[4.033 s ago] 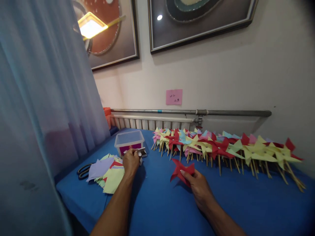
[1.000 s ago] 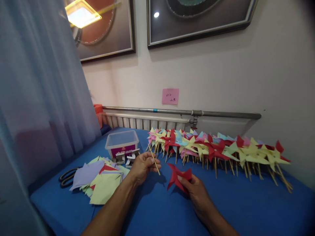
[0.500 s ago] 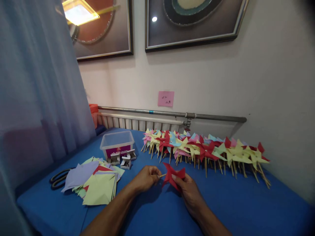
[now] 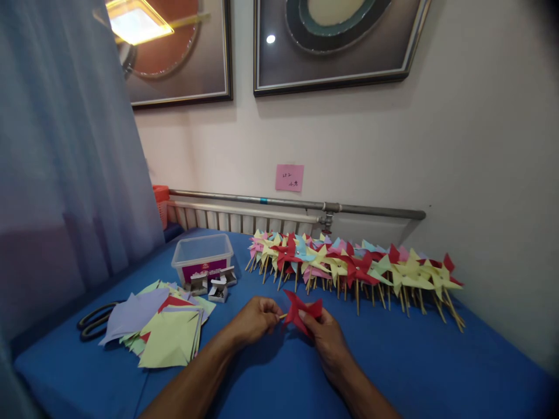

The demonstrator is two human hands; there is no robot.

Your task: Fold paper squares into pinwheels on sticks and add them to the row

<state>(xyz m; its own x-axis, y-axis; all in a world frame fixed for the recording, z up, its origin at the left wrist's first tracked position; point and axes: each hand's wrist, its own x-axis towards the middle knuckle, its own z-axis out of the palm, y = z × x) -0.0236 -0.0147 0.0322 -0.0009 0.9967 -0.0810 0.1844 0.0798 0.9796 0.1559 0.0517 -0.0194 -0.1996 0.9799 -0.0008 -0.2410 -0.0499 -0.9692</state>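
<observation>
A red paper pinwheel is held over the blue table by my right hand, thumb on its front and fingers behind. My left hand pinches a thin wooden stick that reaches to the pinwheel's left side. Whether the stick is fixed to the paper is hidden. Just beyond my hands lies a long row of finished-looking pinwheels in red, yellow, green, blue and pink, on sticks. To the left of my left arm is a loose pile of coloured paper squares.
Behind the paper stand small open boxes, one with small metal pieces, and a clear plastic tub. Black-handled scissors lie left of the paper. A radiator pipe runs along the wall; a curtain hangs left.
The whole view has shifted slightly, so things appear a little further left. Both hands keep their hold on the stick and the red pinwheel, with hardly any change between them.
</observation>
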